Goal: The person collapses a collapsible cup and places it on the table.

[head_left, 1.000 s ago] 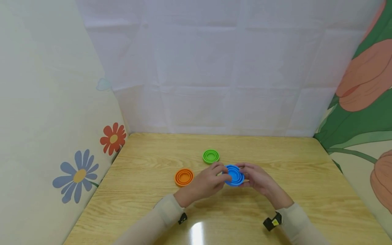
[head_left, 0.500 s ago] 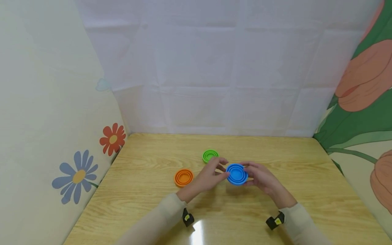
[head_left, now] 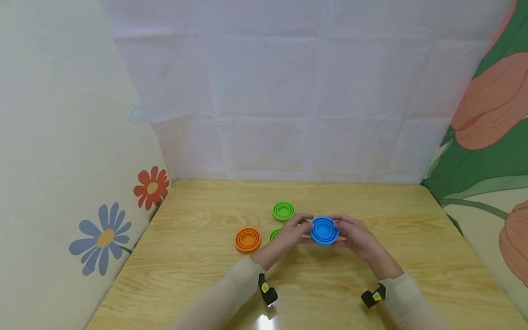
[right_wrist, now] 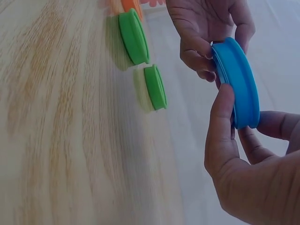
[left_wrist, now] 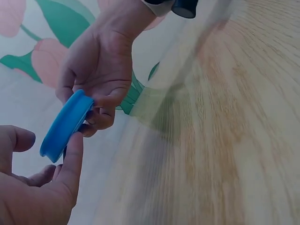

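A blue collapsible cup (head_left: 324, 231), folded flat into concentric rings, is held above the table between both hands. My left hand (head_left: 292, 233) pinches its left rim, the thumb at the near face and other fingers behind. On the opposite rim, my right hand (head_left: 358, 237) grips with thumb and fingers. The cup stands tilted on edge in the left wrist view, where its ribbed side (left_wrist: 66, 125) shows. In the right wrist view the same blue cup (right_wrist: 236, 84) sits between the fingertips of both hands.
An orange collapsed cup (head_left: 248, 240) lies left on the wooden table (head_left: 198, 275). One green cup (head_left: 283, 211) lies farther back; another green cup (head_left: 274, 234) is partly hidden by my left hand. White cloth (head_left: 264, 91) hangs behind, with flower-printed cloth at both sides.
Both hands have moved slightly right and up with the blue cup. My left hand let go a little, then took its left rim again. A second green cup has come into view.
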`<action>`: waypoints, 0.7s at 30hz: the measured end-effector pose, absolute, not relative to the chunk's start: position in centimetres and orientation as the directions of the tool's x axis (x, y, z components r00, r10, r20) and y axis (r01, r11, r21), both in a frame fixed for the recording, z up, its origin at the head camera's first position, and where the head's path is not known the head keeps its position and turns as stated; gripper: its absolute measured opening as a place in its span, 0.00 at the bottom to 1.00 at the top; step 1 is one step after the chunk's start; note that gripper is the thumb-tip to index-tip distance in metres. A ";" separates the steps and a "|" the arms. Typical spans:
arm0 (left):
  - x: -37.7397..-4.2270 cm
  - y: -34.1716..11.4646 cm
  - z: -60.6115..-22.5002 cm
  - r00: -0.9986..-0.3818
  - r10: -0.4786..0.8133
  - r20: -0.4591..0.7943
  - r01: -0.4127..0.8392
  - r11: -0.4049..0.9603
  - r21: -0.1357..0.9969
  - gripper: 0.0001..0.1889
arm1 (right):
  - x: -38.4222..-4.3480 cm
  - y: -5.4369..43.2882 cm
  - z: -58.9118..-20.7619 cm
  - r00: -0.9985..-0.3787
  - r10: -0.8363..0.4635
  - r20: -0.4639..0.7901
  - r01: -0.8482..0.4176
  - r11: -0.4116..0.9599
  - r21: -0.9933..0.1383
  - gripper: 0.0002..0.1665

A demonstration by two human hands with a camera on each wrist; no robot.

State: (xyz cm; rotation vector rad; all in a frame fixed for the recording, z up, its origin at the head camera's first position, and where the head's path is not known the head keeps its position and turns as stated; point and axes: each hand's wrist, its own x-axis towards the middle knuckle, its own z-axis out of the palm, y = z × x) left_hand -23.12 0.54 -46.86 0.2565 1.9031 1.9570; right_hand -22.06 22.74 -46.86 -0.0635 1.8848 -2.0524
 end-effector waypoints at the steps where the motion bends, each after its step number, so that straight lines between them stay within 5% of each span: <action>1: -23.2 0.6 -46.9 -0.901 0.407 -0.150 -0.163 0.004 0.987 0.22 | -22.1 22.8 -46.9 -0.937 -0.284 -0.202 0.226 -0.056 -0.973 0.21; 21: -25.1 1.8 -48.9 -0.868 0.433 -0.243 -0.275 -0.011 0.961 0.21 | -22.9 23.7 -47.6 -0.938 -0.213 -0.272 0.270 0.039 -0.962 0.26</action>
